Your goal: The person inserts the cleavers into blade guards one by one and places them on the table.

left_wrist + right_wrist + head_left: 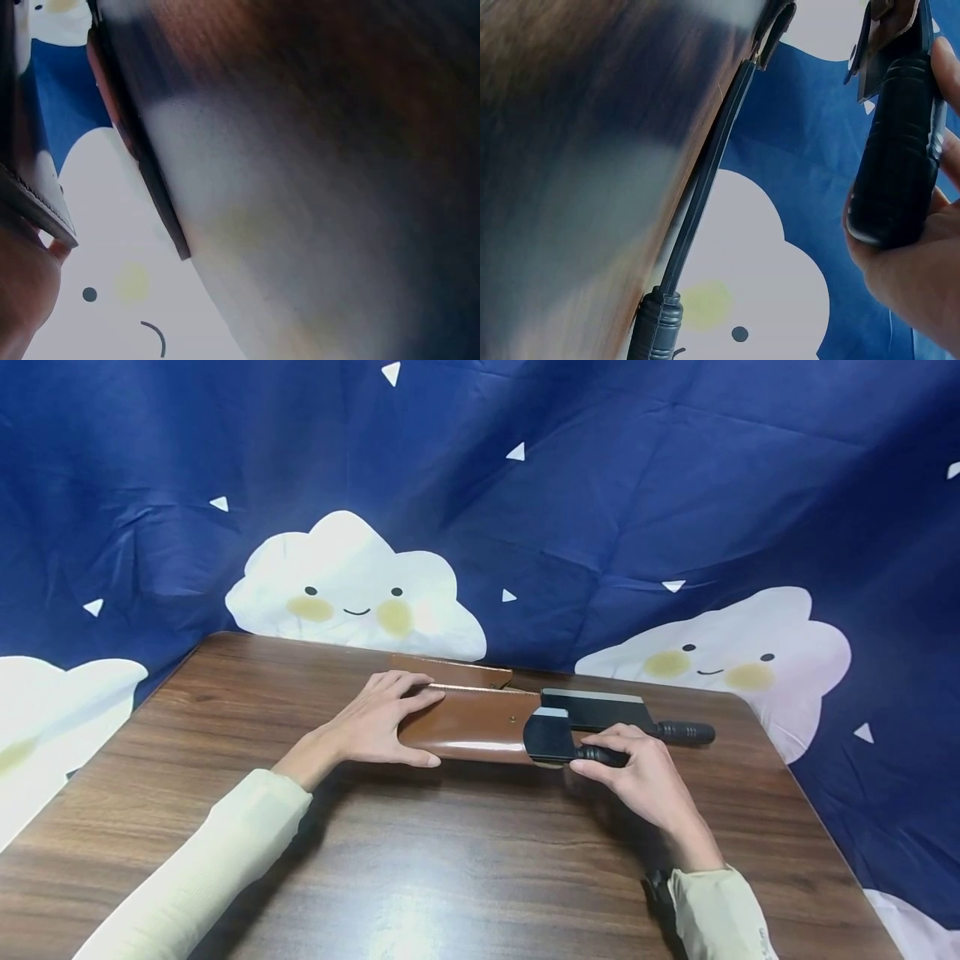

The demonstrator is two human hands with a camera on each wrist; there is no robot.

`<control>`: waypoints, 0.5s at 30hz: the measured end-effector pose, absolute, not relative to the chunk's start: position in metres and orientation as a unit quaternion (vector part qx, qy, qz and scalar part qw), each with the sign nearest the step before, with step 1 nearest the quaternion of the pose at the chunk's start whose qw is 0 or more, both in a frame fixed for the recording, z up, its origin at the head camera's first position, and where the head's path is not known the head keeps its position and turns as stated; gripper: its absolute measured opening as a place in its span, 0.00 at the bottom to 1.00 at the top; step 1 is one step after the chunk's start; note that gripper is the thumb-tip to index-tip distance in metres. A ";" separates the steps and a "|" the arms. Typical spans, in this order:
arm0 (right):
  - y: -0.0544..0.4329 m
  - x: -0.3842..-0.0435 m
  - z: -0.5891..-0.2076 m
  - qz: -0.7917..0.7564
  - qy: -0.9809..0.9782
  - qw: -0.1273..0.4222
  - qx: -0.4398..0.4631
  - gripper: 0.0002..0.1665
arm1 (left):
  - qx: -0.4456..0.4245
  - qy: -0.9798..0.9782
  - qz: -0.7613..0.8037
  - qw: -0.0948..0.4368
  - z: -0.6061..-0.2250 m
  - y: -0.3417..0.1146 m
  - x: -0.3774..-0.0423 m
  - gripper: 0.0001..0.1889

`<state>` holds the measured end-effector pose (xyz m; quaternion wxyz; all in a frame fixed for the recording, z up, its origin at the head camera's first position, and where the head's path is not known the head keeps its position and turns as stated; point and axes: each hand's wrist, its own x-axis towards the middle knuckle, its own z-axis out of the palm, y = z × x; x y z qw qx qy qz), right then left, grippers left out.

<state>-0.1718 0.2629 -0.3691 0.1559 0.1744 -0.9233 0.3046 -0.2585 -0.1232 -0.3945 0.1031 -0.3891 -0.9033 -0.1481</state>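
My left hand (386,722) grips the left end of a brown leather sheath (472,722), thumb along the near side and fingers over the far side. Out of the sheath's right end shows part of a black cleaver blade (549,735); the rest of it is hidden inside. The cleaver's ridged black handle (603,755) is held by my right hand (637,768). In the right wrist view, fingers wrap that handle (896,157), raised off the table. The left wrist view shows only the stitched edge of the sheath (34,199) beside part of the left hand (26,277).
Behind, a second black cleaver (592,708) lies on the wooden table (450,860), handle to the right. Another brown leather sheath (457,672) lies near the table's back edge. A blue cloud-patterned curtain (555,527) hangs behind the table.
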 end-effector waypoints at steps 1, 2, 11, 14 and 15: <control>0.263 -0.172 -0.369 0.307 -0.923 0.155 0.174 0.20 | -0.389 -0.904 -0.147 0.102 -0.394 -0.122 -0.258 0.53; 0.262 -0.172 -0.369 0.307 -0.923 0.154 0.174 0.20 | -0.390 -0.903 -0.148 0.101 -0.393 -0.122 -0.258 0.53; 0.258 -0.173 -0.371 0.317 -0.920 0.149 0.174 0.19 | -0.396 -0.900 -0.150 0.108 -0.391 -0.117 -0.257 0.53; 0.257 -0.173 -0.372 0.313 -0.919 0.156 0.180 0.19 | -0.395 -0.900 -0.150 0.107 -0.391 -0.116 -0.257 0.53; 0.257 -0.173 -0.372 0.313 -0.919 0.159 0.181 0.19 | -0.395 -0.900 -0.149 0.108 -0.391 -0.115 -0.257 0.53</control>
